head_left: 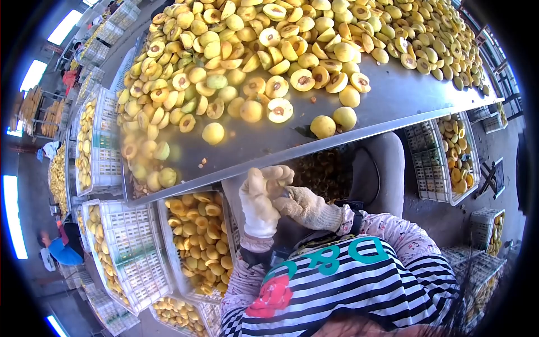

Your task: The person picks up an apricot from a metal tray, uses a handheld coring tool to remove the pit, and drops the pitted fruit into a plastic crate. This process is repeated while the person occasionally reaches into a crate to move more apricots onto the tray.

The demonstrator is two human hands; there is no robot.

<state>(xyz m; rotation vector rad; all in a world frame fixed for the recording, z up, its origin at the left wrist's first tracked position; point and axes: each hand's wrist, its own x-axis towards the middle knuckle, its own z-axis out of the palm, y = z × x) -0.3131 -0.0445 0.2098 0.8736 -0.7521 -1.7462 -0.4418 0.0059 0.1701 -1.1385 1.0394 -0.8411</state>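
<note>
My left hand (259,199), in a pale, yellow-stained glove, is held up just below the table's metal edge with its fingers curled. My right hand (306,208), in a knitted cream glove, is closed and meets the left at the fingers. A small dark bit shows at the right fingertips; what either hand holds is hidden between them. Beyond the edge lies a heap of yellow stone fruit (303,81), like peaches or apricots, many of them halved with brown pits or hollows showing. Nearest the hands on the metal are a few whole-looking fruits (213,133).
The steel table (382,92) has a raised front rim. A crate of fruit halves (202,241) stands at the left below it, beside a white crate (135,247). Another crate (429,151) is at right. Dark scraps (325,174) lie under the table. A person in blue (66,247) is far left.
</note>
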